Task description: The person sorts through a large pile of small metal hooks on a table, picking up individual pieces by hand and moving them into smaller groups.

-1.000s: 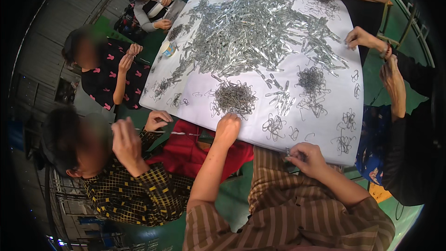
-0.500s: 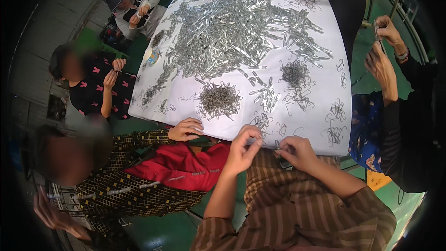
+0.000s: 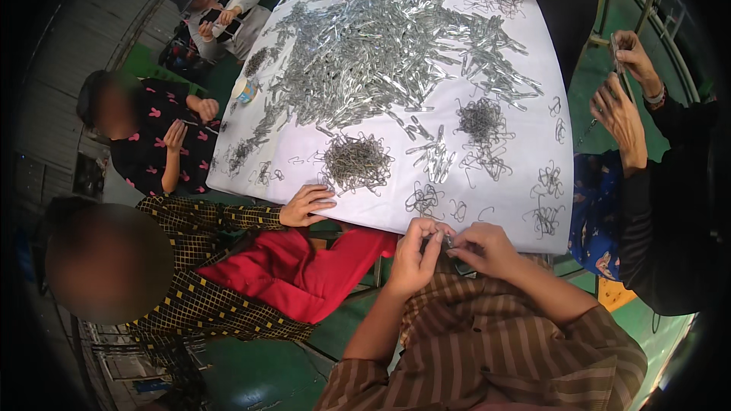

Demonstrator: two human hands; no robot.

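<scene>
Basically, L hand (image 3: 415,259) and R hand (image 3: 487,250) meet at the white table's (image 3: 301,133) near edge, thumbs and fingers pinched in w/ hardly any gap, a small metal piece (image 3: 448,242) btwn them; its long axis is prob. near-to-far, but fingers hide most of it. Loose wire hooks (image 3: 424,199) lie just far of L fingertips. Dense hook pile (image 3: 355,163) sits far-left, L hand nearer; silvery clips (image 3: 435,158) farther, approx. straight ahead; big clip heap (image 3: 373,53) beyond.

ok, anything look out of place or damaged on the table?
The cup sits near the table's left edge, an odd neighbour for clips. A few stray hooks lie apart near the right edge. No damage visible at this size.
</scene>
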